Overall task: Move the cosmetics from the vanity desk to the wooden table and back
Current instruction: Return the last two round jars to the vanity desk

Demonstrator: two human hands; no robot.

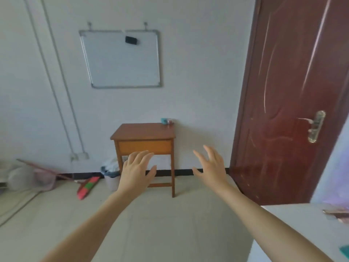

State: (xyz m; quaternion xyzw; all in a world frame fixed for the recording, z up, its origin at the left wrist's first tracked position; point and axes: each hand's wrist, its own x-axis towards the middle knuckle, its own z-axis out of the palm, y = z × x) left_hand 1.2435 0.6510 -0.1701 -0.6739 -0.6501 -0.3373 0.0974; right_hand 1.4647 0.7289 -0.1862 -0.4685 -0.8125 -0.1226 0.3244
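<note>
A small wooden table [139,132] stands against the white wall ahead of me. A few small cosmetics [167,121], teal and dark red, sit at its back right corner. My left hand [137,170] and my right hand [209,165] are both stretched out in front of me in the air, fingers spread and relaxed, holding nothing. Both hands are well short of the table. At the lower right is the corner of a white desk [294,229], with a pinkish object [338,214] and a teal edge [344,251] on it.
A dark red door [289,91] with a metal handle [316,125] stands to the right. A whiteboard [120,59] hangs above the table. A bin [111,178], a broom [87,188] and a basin [20,178] lie along the left wall.
</note>
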